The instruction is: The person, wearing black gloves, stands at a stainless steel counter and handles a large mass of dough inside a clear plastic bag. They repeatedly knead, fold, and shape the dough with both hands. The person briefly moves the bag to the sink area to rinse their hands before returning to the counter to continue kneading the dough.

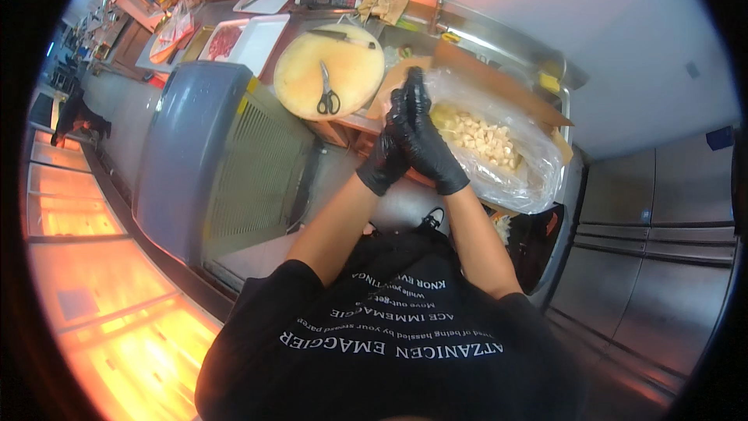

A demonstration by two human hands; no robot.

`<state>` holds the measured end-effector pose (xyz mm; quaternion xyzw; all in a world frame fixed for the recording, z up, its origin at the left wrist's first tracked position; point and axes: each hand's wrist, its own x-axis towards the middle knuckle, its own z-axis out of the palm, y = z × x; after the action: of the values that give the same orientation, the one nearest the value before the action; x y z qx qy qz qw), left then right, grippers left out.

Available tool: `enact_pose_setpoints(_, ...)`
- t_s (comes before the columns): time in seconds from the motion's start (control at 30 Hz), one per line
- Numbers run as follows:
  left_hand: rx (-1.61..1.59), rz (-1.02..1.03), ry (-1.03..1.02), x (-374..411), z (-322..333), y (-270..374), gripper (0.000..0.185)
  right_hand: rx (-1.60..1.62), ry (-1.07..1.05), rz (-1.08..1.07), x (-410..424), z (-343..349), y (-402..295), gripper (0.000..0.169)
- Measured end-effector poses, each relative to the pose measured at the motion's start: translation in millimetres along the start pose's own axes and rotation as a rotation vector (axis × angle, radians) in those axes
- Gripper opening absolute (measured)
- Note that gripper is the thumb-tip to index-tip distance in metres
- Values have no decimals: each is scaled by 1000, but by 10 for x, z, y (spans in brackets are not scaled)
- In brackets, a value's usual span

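My left hand (390,143) and my right hand (431,141), both in black gloves, are pressed palm to palm with the fingers pointing away from me. Whether anything lies between the palms is hidden. Just right of them, a cardboard box (479,79) lined with a clear plastic bag (534,187) holds many pale, diced food pieces (482,139). To the left of my hands is a round, yellowish cutting board (298,79). Black-handled scissors (327,93) and a kitchen knife (345,38) lie on it.
A grey-blue appliance with a louvred side (193,152) stands at left. Behind it are a tray of red meat (225,41) and a white tray (263,41). A faucet (439,6) rises beyond the box. Steel cabinet doors (619,187) stand at right. Another person (82,114) is far left.
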<state>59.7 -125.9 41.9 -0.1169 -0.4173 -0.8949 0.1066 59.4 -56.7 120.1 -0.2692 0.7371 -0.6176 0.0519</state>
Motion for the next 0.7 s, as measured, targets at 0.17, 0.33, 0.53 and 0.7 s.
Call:
enact_pose_setpoints(0.17,343,77,-81,-25,140,-298,59,-316,230,-120,-35,-318,463,60)
enact_pose_setpoints(0.33,17,-56,34,235,740,-540,39,77,471,-2,59,-680,511,64)
enact_pose_setpoints(0.53,247,-348,39,561,1071,-385,38,60,718,-321,370,-1139,920,60)
enact_pose_setpoints(0.7,235,-29,63,622,1242,-998,40,-257,502,-63,350,-1680,1516,37)
